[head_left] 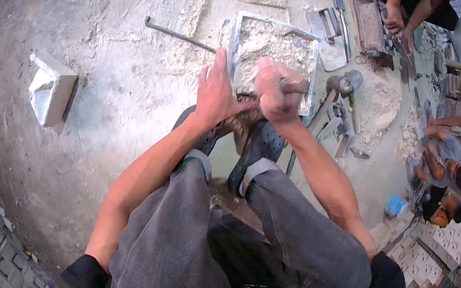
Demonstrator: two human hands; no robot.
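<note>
My left hand (215, 94) is stretched out with its fingers apart, its thumb reaching toward the right hand at the near edge of a shallow rectangular tray (236, 41). Pale crumbly material (267, 39) fills the tray. My right hand (276, 94), slightly blurred, is closed in a fist over the tray's near side. From that fist sticks out a short grey-brown stub (296, 85); its kind is hidden by the fingers. My shoes (264, 144) stand just below the hands.
A hooked metal rod (177, 33) lies beyond my left hand. At left rests a white angular block (53, 89). To the right are a mallet (346, 83), a flat metal tool (331, 55) and pale rubble (375, 109). Another person's hands (397, 25) work at the upper right; more people sit lower right.
</note>
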